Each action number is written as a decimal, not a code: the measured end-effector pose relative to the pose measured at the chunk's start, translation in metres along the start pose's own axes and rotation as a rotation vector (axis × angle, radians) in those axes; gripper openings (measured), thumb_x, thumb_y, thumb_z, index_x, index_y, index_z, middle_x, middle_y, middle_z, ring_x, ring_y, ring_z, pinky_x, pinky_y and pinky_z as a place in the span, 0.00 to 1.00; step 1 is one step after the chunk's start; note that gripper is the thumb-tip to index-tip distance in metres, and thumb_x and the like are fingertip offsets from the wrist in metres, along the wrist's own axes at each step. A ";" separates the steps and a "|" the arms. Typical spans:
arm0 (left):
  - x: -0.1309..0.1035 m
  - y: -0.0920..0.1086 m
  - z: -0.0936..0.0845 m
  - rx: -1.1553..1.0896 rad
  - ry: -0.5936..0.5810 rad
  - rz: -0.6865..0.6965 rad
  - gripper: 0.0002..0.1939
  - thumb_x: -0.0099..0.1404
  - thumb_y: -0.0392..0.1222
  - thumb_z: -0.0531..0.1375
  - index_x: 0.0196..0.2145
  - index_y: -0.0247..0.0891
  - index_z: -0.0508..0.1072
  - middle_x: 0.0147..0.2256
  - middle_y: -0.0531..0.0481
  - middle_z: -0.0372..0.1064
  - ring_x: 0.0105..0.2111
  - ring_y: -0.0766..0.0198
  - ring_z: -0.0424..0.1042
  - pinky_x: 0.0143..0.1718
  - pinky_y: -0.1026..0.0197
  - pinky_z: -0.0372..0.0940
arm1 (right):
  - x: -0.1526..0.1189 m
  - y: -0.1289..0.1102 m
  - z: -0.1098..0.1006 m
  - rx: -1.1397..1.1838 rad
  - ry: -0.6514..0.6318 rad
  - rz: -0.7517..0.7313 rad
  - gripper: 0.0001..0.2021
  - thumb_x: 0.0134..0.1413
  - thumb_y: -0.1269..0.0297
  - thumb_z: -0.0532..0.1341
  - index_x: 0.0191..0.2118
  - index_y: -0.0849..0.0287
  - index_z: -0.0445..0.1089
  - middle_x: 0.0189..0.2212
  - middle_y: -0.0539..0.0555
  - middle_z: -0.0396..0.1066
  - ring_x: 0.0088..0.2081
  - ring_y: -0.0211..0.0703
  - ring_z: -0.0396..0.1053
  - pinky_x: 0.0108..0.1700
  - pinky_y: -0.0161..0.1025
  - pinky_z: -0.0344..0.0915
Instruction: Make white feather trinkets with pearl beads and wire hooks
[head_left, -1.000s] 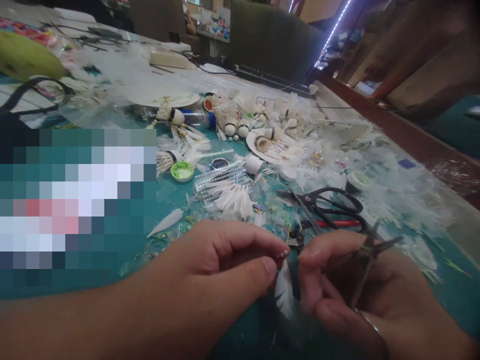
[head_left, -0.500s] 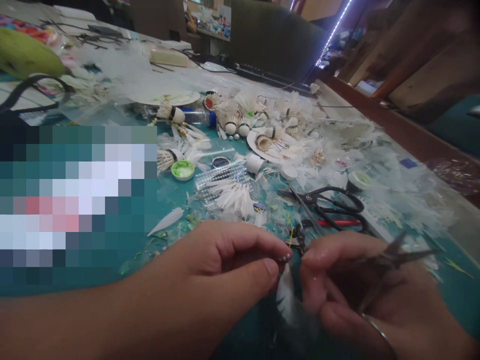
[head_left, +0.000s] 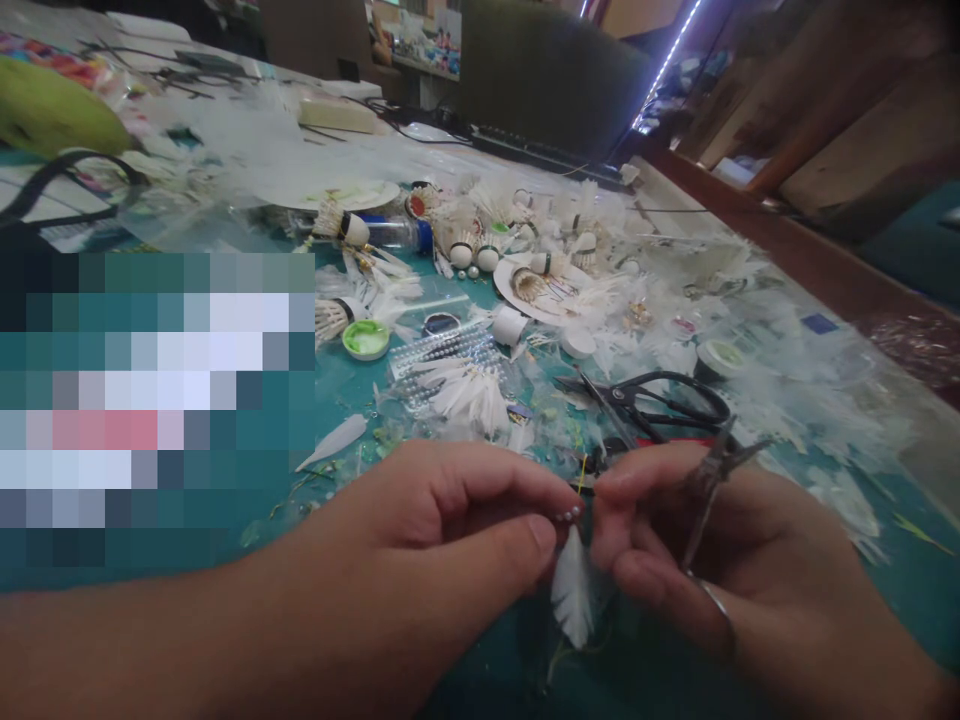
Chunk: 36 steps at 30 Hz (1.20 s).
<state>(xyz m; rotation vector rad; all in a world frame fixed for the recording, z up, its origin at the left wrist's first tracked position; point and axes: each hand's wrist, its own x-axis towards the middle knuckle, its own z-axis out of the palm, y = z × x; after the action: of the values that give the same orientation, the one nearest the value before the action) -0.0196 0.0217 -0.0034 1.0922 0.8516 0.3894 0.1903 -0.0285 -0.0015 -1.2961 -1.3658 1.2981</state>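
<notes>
Far left of our bench [head_left: 262,420]: pixelated patch. Right of it, a loose feather [head_left: 334,442] lies flat. Our left hand [head_left: 457,540]: fingers nearly closed, thumb and index pinching small beads [head_left: 574,514]. White feather [head_left: 574,590] hangs just below the beads, between our hands; yellow wire [head_left: 583,473] sticks up above them. Our right hand [head_left: 720,560]: fingers curled, small gap between thumb and index, small pliers [head_left: 716,480] held in the palm, tips open. Black scissors [head_left: 660,402] lie behind it.
</notes>
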 end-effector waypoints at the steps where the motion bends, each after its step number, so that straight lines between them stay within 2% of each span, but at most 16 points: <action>1: 0.000 0.000 0.000 0.003 0.004 0.004 0.10 0.65 0.43 0.64 0.40 0.50 0.86 0.35 0.56 0.85 0.40 0.58 0.81 0.36 0.66 0.72 | 0.001 0.000 0.001 0.012 -0.001 0.006 0.15 0.47 0.73 0.77 0.39 0.49 0.79 0.25 0.47 0.79 0.22 0.33 0.67 0.26 0.28 0.67; 4: 0.000 0.000 0.000 0.026 0.008 -0.001 0.10 0.65 0.43 0.63 0.40 0.49 0.86 0.36 0.55 0.85 0.41 0.57 0.82 0.38 0.65 0.72 | 0.000 0.001 0.002 0.069 -0.031 0.020 0.15 0.47 0.73 0.77 0.39 0.48 0.80 0.25 0.47 0.78 0.23 0.33 0.67 0.27 0.27 0.66; 8: 0.001 0.001 0.000 0.113 0.069 0.015 0.10 0.64 0.43 0.64 0.40 0.48 0.86 0.37 0.56 0.85 0.43 0.57 0.82 0.41 0.64 0.73 | -0.006 0.008 0.000 0.175 -0.131 0.002 0.12 0.54 0.69 0.74 0.42 0.46 0.79 0.27 0.49 0.79 0.24 0.35 0.70 0.27 0.29 0.67; 11: 0.000 0.002 0.000 0.131 0.067 0.016 0.10 0.64 0.44 0.64 0.40 0.49 0.86 0.37 0.57 0.85 0.43 0.57 0.82 0.41 0.64 0.73 | -0.009 0.011 -0.001 0.220 -0.194 -0.019 0.11 0.57 0.68 0.73 0.44 0.47 0.79 0.29 0.51 0.80 0.26 0.38 0.73 0.28 0.31 0.69; 15: -0.001 0.001 -0.001 0.100 0.037 -0.001 0.10 0.65 0.44 0.63 0.41 0.52 0.86 0.36 0.59 0.85 0.41 0.59 0.81 0.39 0.66 0.72 | -0.008 0.006 0.001 0.182 -0.126 0.031 0.14 0.49 0.69 0.77 0.41 0.48 0.78 0.27 0.48 0.78 0.25 0.35 0.69 0.28 0.30 0.67; 17: -0.001 0.000 0.000 0.072 0.034 -0.009 0.10 0.65 0.44 0.63 0.41 0.51 0.86 0.36 0.58 0.85 0.41 0.58 0.82 0.38 0.66 0.72 | -0.007 0.004 0.001 0.169 -0.108 0.070 0.14 0.50 0.68 0.77 0.40 0.48 0.78 0.27 0.48 0.77 0.25 0.35 0.68 0.29 0.30 0.67; 21: 0.001 0.000 0.000 0.083 0.048 -0.007 0.11 0.64 0.45 0.64 0.41 0.49 0.85 0.36 0.56 0.85 0.41 0.56 0.82 0.36 0.65 0.72 | -0.008 0.008 0.000 0.280 -0.210 0.065 0.10 0.57 0.64 0.73 0.43 0.45 0.78 0.29 0.49 0.77 0.23 0.34 0.66 0.26 0.30 0.64; 24: 0.002 0.001 0.000 0.104 0.065 0.006 0.10 0.64 0.44 0.64 0.41 0.49 0.85 0.37 0.57 0.85 0.42 0.57 0.82 0.39 0.65 0.73 | -0.009 0.011 0.000 0.343 -0.271 0.081 0.11 0.58 0.67 0.72 0.44 0.43 0.78 0.30 0.49 0.78 0.24 0.33 0.65 0.27 0.28 0.62; 30: 0.001 0.001 0.001 0.052 0.036 -0.001 0.10 0.65 0.42 0.64 0.41 0.49 0.86 0.37 0.57 0.85 0.42 0.59 0.82 0.40 0.66 0.73 | -0.003 0.005 0.003 0.312 -0.157 0.130 0.18 0.43 0.74 0.78 0.39 0.48 0.79 0.27 0.46 0.76 0.24 0.32 0.63 0.28 0.28 0.62; 36: 0.000 -0.001 -0.001 0.026 0.019 0.005 0.10 0.65 0.42 0.64 0.41 0.49 0.86 0.37 0.56 0.85 0.41 0.59 0.82 0.39 0.67 0.73 | 0.002 0.002 0.006 0.229 -0.071 0.089 0.16 0.42 0.75 0.78 0.36 0.53 0.79 0.24 0.49 0.76 0.25 0.37 0.68 0.28 0.32 0.67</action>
<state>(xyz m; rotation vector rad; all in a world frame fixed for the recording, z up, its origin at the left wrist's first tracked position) -0.0210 0.0221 -0.0040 1.1160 0.8735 0.3943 0.1846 -0.0279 -0.0041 -1.1738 -1.1783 1.5268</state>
